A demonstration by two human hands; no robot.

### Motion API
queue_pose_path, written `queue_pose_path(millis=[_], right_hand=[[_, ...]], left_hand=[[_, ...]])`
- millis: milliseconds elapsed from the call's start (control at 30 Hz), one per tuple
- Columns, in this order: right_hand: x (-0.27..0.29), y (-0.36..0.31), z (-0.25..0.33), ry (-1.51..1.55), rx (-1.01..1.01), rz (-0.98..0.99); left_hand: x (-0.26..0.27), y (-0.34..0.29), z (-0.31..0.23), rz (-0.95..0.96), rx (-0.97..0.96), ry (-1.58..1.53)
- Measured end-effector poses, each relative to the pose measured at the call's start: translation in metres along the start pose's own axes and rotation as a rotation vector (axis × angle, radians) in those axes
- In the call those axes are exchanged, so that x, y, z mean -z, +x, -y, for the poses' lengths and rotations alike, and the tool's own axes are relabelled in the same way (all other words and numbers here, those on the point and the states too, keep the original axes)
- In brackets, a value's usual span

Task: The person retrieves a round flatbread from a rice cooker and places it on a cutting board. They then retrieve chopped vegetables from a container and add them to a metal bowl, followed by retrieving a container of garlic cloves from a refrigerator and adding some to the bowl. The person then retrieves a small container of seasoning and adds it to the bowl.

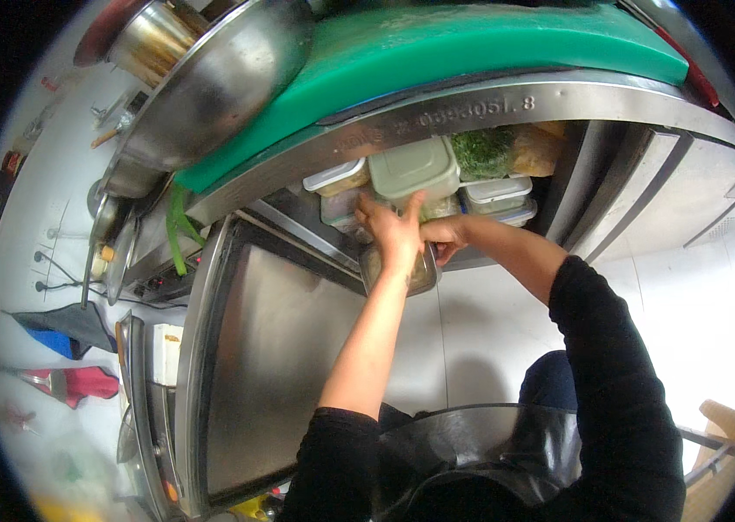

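Observation:
My left hand reaches into the open under-counter fridge, thumb and fingers spread, against the front of the stacked food containers. Just above its thumb sits a box with a pale green lid. Under my left wrist, a clear container with pale contents juts out at the fridge's front edge. My right hand is beside my left, its fingers curled at that container's right rim. Partly hidden behind the hands are more clear boxes. What the left fingertips touch cannot be made out.
The fridge door stands open at left. Above is a steel counter edge with a thick green cutting board and a large steel bowl. Leafy greens and white-lidded boxes fill the fridge's right side.

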State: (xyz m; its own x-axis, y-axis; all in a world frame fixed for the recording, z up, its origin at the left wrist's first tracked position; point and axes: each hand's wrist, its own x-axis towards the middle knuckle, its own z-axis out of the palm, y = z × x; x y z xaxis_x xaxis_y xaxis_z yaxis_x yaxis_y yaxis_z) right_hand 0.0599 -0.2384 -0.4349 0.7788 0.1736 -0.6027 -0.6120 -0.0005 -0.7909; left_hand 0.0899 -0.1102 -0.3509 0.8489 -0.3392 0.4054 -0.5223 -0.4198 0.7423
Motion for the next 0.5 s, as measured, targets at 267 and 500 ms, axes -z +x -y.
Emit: queue_pose_path(millis=[267,500], right_hand=[[-0.01,-0.071,-0.12,0.415,0.007,-0.11],[-0.007,-0.127,-0.207,0.604,0.025,-0.289]], left_hand=[[-0.015,0.011,0.028,-0.153,-0.088,-0.144],[-0.018,-0.006,0.037,-0.047,0.214,0.084]])
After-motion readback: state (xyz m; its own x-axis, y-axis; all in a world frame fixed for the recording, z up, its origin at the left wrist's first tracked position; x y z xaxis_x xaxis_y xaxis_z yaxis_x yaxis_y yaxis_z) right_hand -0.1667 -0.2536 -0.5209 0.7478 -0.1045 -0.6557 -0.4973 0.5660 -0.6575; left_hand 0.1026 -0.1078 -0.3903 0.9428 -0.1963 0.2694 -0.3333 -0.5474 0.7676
